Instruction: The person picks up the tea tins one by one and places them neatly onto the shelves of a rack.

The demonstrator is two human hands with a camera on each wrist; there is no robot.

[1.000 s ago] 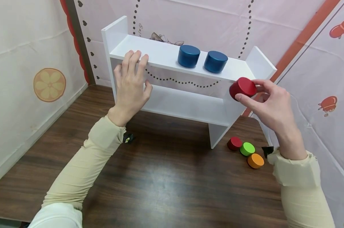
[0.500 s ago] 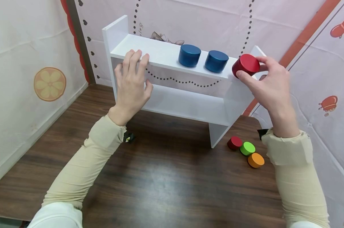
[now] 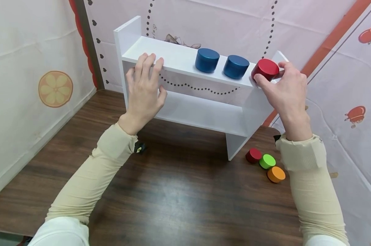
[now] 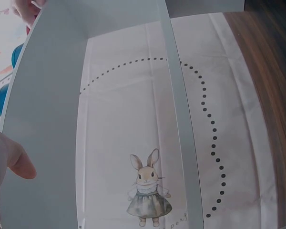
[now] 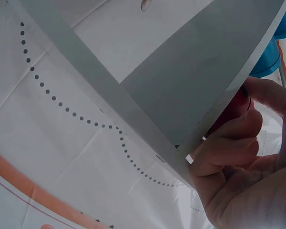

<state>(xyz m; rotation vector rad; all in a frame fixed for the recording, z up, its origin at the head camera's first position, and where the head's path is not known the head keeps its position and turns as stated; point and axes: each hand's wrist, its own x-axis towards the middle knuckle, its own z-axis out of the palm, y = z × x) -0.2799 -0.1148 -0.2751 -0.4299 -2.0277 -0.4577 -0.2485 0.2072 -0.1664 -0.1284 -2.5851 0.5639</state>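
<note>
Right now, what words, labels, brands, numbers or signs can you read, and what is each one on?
No text can be read for certain.
Backdrop, by the rabbit picture: lettering, too small and blurred to read.
Black piece at the left sleeve: yellowish mark, too small to make out.
Held red block, other red block, two blue blocks, green block, orange block, shelf: none seen.

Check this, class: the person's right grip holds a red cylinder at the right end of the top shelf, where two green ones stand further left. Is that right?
Not quite: the two cylinders further left on the top shelf are blue, not green, as the head view shows. The right grip does hold the red cylinder at the right end.
</note>
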